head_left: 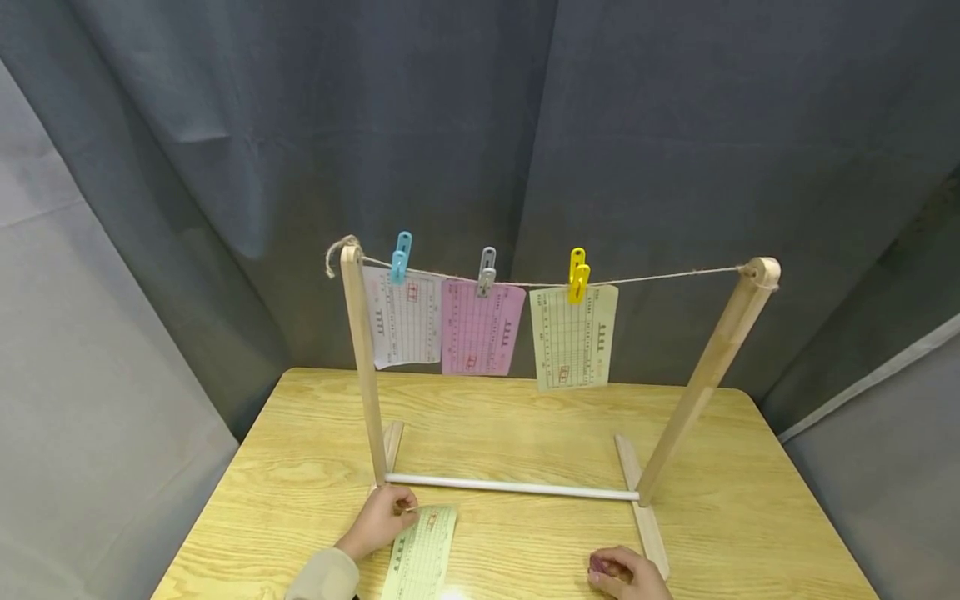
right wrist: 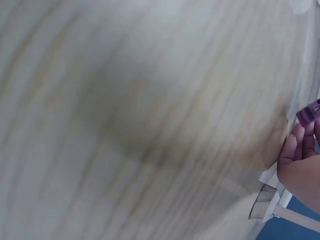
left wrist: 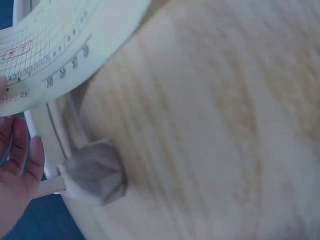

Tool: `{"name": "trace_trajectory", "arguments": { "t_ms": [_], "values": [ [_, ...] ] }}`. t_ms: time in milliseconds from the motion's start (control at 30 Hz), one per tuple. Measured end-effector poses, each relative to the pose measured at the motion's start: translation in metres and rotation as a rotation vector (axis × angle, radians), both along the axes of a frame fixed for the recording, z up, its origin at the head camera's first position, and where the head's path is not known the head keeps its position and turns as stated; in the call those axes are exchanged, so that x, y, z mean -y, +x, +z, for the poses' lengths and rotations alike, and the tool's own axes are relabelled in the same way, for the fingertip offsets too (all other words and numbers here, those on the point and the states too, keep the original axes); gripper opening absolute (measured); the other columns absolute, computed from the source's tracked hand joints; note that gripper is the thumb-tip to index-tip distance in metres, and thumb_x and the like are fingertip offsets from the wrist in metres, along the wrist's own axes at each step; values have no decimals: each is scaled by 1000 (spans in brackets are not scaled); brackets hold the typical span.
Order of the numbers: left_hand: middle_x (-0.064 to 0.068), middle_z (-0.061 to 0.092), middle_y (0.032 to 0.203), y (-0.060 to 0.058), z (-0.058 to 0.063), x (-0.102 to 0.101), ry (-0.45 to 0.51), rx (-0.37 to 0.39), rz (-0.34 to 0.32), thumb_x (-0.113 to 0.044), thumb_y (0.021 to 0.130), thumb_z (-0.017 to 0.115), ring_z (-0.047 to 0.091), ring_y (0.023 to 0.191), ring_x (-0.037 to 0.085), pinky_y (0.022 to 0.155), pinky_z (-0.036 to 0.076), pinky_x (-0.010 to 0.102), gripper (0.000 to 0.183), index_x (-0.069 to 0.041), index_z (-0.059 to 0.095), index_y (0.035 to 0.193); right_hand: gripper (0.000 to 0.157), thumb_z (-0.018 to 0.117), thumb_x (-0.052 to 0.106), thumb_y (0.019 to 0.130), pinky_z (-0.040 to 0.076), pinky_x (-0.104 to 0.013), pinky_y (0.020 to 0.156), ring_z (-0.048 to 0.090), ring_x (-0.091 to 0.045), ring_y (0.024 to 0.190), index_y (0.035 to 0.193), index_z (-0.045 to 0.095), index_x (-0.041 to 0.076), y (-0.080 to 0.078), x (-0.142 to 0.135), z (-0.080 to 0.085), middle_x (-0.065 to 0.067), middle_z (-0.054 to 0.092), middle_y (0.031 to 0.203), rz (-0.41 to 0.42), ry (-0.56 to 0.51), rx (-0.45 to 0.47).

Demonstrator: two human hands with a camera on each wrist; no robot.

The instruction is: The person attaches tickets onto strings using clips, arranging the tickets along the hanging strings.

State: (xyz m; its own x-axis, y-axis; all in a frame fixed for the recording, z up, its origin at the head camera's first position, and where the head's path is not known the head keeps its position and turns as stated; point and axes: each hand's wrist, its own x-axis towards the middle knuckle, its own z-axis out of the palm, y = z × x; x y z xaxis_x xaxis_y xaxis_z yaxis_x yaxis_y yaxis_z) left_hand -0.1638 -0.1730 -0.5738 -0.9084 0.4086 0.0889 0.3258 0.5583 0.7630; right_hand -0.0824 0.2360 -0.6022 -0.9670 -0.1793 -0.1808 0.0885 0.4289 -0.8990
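Note:
My left hand (head_left: 381, 520) pinches a pale green printed form (head_left: 422, 557) by its upper left corner. In the left wrist view the paper slip bends in a curve away from the fingers. Lower right in the head view, my right hand (head_left: 637, 575) grips a small purple clothespin (right wrist: 307, 114), partly covered by the fingers. Beyond the hands, a string (head_left: 667, 276) carries three hanging forms: a white form (head_left: 408, 321) under a blue clothespin (head_left: 401, 260), a pink form (head_left: 482, 329) under a grey clothespin (head_left: 487, 272), and a light green form (head_left: 573, 337) under a yellow clothespin (head_left: 577, 277).
The string is tied between a left wooden post (head_left: 363, 367) and a right wooden post (head_left: 705, 387). A white rod (head_left: 510, 485) joins the posts low over the wooden table (head_left: 757, 517). Dark grey curtains (head_left: 450, 125) hang behind.

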Motion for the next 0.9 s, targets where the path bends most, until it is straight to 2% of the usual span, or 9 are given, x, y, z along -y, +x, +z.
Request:
{"name": "trace_trajectory", "arguments": {
  "t_ms": [67, 200, 433, 600, 700, 900],
  "values": [
    [0, 59, 77, 0, 5, -3, 4, -12, 2, -1, 77, 67, 53, 76, 13, 67, 46, 28, 6, -5, 62, 77, 43, 70, 20, 79, 47, -20, 65, 53, -5, 74, 106, 58, -12, -1, 1, 3, -7, 61, 89, -43, -47, 40],
    [-3, 56, 80, 0, 15, -9, 8, -3, 25, -4, 79, 67, 49, 79, 15, 67, 43, 26, 5, -6, 63, 79, 44, 70, 16, 79, 49, -20, 66, 57, -5, 73, 105, 56, -17, -2, 4, 6, -11, 62, 89, -91, -102, 37],
    [-5, 59, 84, -2, 21, -15, 42, 14, 40, -8, 80, 67, 47, 82, 13, 69, 39, 26, 5, -10, 66, 83, 50, 67, 14, 81, 50, -23, 62, 58, -6, 74, 113, 49, -21, -4, 5, 11, -17, 63, 93, -154, -142, 45],
    [-5, 60, 83, -2, 27, -22, 82, -26, 33, -8, 79, 68, 48, 80, 10, 68, 42, 29, 6, -12, 66, 83, 44, 63, 7, 84, 49, -19, 68, 59, -3, 79, 114, 48, -21, -7, 6, 21, -24, 62, 100, -194, -174, -9],
    [-2, 60, 82, -2, 33, -26, 103, -48, 15, -9, 81, 67, 48, 79, 9, 67, 43, 27, 4, -11, 66, 84, 41, 61, 5, 85, 48, -16, 71, 58, -1, 80, 113, 48, -22, -9, 6, 29, -20, 63, 98, -204, -202, -61],
    [1, 59, 83, 0, 44, -34, 126, -28, -5, -13, 83, 66, 47, 79, 10, 68, 43, 24, 4, -11, 65, 86, 36, 59, -1, 84, 49, -18, 67, 61, -6, 77, 111, 49, -23, -11, 6, 41, -13, 65, 89, -210, -220, -156]
  ]
}}
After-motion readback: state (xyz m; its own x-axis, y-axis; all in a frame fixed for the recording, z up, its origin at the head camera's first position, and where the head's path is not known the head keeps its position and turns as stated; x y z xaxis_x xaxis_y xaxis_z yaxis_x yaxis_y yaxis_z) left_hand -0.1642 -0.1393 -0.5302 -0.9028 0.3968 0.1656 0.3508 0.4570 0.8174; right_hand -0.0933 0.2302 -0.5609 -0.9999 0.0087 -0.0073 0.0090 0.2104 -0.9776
